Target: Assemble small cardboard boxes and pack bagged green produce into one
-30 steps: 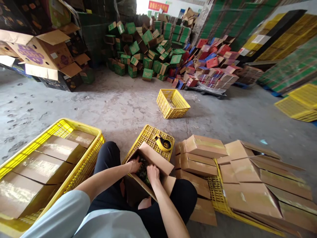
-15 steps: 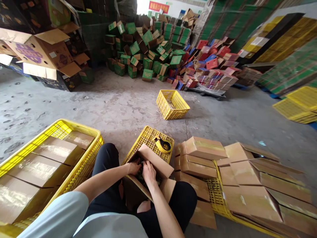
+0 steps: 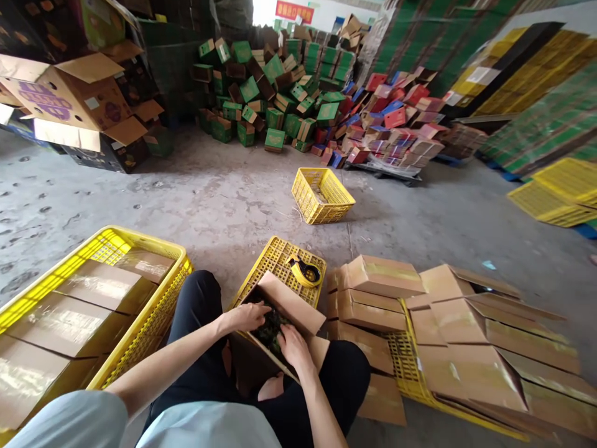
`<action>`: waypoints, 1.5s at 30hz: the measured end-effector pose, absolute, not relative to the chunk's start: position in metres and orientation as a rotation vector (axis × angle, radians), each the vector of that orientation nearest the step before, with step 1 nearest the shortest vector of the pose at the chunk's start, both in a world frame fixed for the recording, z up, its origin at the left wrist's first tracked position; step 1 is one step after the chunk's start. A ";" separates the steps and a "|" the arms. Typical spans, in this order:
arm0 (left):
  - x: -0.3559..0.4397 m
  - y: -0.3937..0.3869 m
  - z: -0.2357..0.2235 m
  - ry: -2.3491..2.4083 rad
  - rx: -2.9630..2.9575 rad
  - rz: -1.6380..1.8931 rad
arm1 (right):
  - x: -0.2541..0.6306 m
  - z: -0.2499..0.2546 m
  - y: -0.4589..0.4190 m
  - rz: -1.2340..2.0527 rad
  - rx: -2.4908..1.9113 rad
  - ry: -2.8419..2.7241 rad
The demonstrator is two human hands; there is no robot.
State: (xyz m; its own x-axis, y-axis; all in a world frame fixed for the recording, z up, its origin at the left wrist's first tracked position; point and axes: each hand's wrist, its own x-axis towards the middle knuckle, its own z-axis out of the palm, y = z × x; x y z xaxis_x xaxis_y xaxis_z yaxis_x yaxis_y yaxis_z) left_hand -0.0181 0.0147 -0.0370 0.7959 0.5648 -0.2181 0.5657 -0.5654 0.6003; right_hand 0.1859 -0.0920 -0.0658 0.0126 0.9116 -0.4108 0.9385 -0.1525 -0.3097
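An open cardboard box (image 3: 291, 303) rests on my lap against an upturned yellow crate (image 3: 275, 261). Dark green contents (image 3: 271, 325) fill the box. My left hand (image 3: 247, 314) lies on the contents at the box's left side, fingers stretched over them. My right hand (image 3: 293, 345) presses on the contents near the right flap, fingers curled down. A yellow tape dispenser (image 3: 305, 271) sits on the crate just beyond the box.
A large yellow crate (image 3: 140, 249) with sealed taped boxes stands at my left. Stacked and flattened cartons (image 3: 457, 323) lie at my right on yellow crates. A small yellow basket (image 3: 321, 194) sits on the concrete floor ahead, with piles of green and red boxes behind.
My hands have spread apart inside the box: the right slid back toward me, the left stayed at the left side. More of the dark contents shows between them.
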 end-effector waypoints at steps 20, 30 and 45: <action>-0.070 0.017 -0.059 1.232 1.412 0.538 | 0.229 -0.077 -0.198 -1.499 3.307 1.511; -0.069 0.025 -0.065 1.146 1.498 0.426 | 0.228 -0.082 -0.200 -1.249 3.047 1.945; -0.071 0.022 -0.066 1.361 1.412 0.480 | 0.224 -0.093 -0.210 -1.088 3.042 2.023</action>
State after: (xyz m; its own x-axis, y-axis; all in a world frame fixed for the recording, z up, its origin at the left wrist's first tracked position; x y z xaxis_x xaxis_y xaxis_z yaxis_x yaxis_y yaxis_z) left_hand -0.0706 0.0221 -0.0664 0.2680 0.8897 -0.3696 0.4614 0.2182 0.8599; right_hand 0.2241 -0.2100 -0.0929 0.3524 0.9327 -0.0764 0.5781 -0.2811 -0.7660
